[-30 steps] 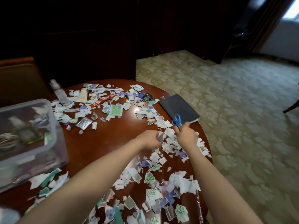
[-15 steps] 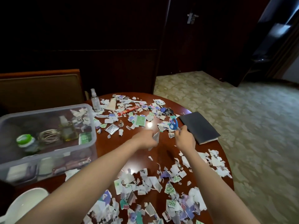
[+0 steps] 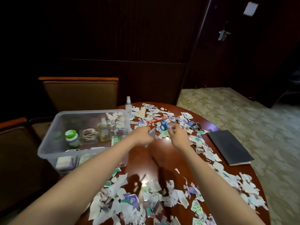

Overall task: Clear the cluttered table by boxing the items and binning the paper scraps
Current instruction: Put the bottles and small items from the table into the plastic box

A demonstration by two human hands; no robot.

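My right hand (image 3: 177, 138) grips blue-handled scissors (image 3: 164, 125) above the middle of the round wooden table (image 3: 154, 161). My left hand (image 3: 142, 135) pinches a small grey piece of paper (image 3: 152, 132) just left of the scissors. Both hands hover close to the right wall of the clear plastic box (image 3: 48, 143), which holds a green-capped jar (image 3: 71, 138), a coil of wire (image 3: 88, 133) and a yellow bottle (image 3: 104, 129). Torn paper scraps (image 3: 146, 197) lie thick across the near part of the table and along its far side.
A clear spray bottle (image 3: 129, 104) stands behind the box. A red tube (image 3: 155, 120) and a dark key bundle (image 3: 194, 125) lie among the far scraps. A dark notebook (image 3: 230, 148) sits at the table's right edge. Padded chairs (image 3: 81, 93) stand at the left.
Both hands have moved left across the table towards the plastic box, still holding the scissors and the paper piece. The camera has turned left and tilted up.
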